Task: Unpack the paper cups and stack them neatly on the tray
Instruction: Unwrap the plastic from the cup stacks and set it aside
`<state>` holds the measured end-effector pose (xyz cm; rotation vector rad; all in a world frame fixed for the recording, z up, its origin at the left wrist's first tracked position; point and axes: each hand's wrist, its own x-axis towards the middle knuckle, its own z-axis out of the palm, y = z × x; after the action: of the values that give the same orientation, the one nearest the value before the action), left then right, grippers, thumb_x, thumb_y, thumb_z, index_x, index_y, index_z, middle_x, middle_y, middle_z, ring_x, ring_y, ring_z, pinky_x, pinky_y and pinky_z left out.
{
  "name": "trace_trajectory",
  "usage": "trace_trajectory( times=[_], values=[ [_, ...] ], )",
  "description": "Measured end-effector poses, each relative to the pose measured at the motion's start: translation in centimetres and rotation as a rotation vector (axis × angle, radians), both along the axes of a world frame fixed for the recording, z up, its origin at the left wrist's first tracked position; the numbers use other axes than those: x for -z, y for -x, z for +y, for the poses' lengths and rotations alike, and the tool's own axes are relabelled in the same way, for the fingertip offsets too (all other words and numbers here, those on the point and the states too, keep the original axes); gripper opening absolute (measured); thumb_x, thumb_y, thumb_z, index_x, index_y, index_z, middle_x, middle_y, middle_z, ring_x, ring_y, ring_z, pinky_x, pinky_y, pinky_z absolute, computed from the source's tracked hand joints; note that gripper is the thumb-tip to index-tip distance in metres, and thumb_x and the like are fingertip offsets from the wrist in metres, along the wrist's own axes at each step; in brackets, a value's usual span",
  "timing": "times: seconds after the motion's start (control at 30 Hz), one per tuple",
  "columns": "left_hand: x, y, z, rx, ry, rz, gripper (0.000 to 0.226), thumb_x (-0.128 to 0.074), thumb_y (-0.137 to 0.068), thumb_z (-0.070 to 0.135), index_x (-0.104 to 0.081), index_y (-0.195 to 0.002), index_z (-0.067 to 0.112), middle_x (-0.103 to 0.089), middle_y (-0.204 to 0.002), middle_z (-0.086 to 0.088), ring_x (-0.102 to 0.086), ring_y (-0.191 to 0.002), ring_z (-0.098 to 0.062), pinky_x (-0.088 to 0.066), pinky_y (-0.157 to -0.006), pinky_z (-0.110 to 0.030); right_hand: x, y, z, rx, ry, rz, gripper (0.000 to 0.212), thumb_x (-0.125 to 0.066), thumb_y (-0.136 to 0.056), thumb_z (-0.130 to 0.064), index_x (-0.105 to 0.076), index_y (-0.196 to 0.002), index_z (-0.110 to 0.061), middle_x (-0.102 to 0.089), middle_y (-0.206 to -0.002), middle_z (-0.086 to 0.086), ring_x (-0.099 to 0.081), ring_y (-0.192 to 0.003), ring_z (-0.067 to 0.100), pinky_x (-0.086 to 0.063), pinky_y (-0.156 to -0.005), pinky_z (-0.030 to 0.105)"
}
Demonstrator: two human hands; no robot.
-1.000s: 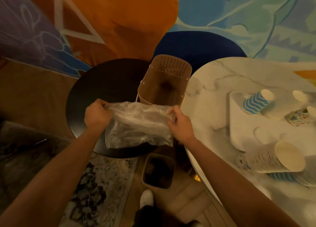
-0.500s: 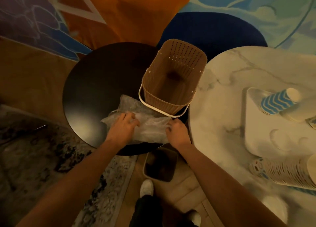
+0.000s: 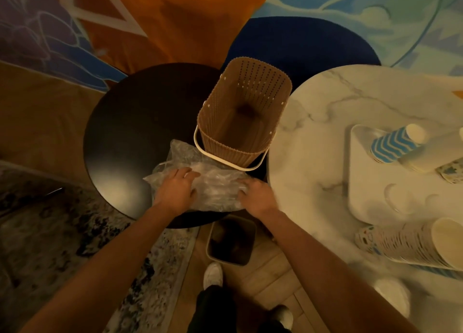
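Observation:
An empty, crumpled clear plastic wrapper (image 3: pixel 213 182) lies on the front of the round black table (image 3: pixel 130 132). My left hand (image 3: pixel 176 189) presses flat on its left part with fingers spread. My right hand (image 3: pixel 255 194) rests on its right end. To the right, a white tray (image 3: pixel 370 187) sits on the marble table (image 3: pixel 313 132). A blue striped cup stack (image 3: pixel 390 144) lies on the tray beside a plain white stack (image 3: pixel 426 154) and a patterned one (image 3: pixel 451 172). A long stack of cups (image 3: pixel 413 245) lies on the marble in front of the tray.
A brown perforated basket (image 3: pixel 238 154) with a white handle stands on the black table just behind the wrapper. A small dark bin (image 3: pixel 230 242) sits on the wooden floor below my hands, near my shoes. A patterned rug (image 3: pixel 50 232) covers the floor at left.
The wrapper, held up and stretched between both hands a second ago, has come down onto the black table, and both hands now lie on top of it.

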<state>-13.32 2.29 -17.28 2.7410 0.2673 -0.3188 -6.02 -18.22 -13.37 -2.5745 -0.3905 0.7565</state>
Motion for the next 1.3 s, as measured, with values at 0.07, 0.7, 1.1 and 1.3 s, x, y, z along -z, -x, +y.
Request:
trace_trajectory(
  times=[0.07,0.7,1.1,1.3],
  values=[
    [-1.3,0.0,-0.8,-0.037,0.013,-0.114,0.043,-0.063,-0.085,0.020,-0.055,-0.127,0.017,-0.051,-0.131,-0.011,-0.045,-0.121,-0.030,-0.036,-0.101,-0.040,-1.2,-0.1,-0.5,0.065,-0.022,-0.089,0.027,-0.057,-0.088,-0.028,-0.067,-0.112,-0.019,-0.060,-0.118,0.009,-0.058,-0.106,0.026,-0.046,-0.084,0.032],
    [-16.6,1.5,-24.4,-0.003,0.326,-0.666,0.023,-0.062,-0.078,0.025,-0.068,-0.098,0.015,-0.064,-0.093,-0.001,-0.053,-0.088,-0.014,-0.033,-0.076,-0.015,-17.5,2.6,-18.3,0.204,-0.546,-0.540,0.009,-0.065,-0.080,-0.023,-0.071,-0.083,-0.016,-0.070,-0.085,-0.002,-0.062,-0.079,0.011,-0.051,-0.075,0.028],
    [-21.5,0.0,-42.7,0.137,0.693,-0.629,0.054,-0.071,-0.073,0.030,-0.055,-0.125,0.028,-0.058,-0.121,0.014,-0.054,-0.108,-0.006,-0.043,-0.089,-0.018,-23.1,2.4,-36.6,0.271,-0.453,-0.729,0.016,-0.067,-0.081,-0.021,-0.069,-0.095,-0.015,-0.064,-0.091,-0.007,-0.054,-0.085,0.005,-0.036,-0.072,0.009],
    [-22.2,-1.9,-49.1,0.215,0.833,-0.522,0.070,-0.079,-0.069,0.019,-0.048,-0.131,0.021,-0.055,-0.128,0.006,-0.054,-0.107,-0.006,-0.043,-0.088,-0.012,-23.8,1.2,-42.2,0.423,-0.443,-0.810,0.016,-0.067,-0.081,-0.022,-0.069,-0.096,-0.016,-0.066,-0.092,-0.006,-0.057,-0.091,0.011,-0.041,-0.082,0.024]
  ],
)
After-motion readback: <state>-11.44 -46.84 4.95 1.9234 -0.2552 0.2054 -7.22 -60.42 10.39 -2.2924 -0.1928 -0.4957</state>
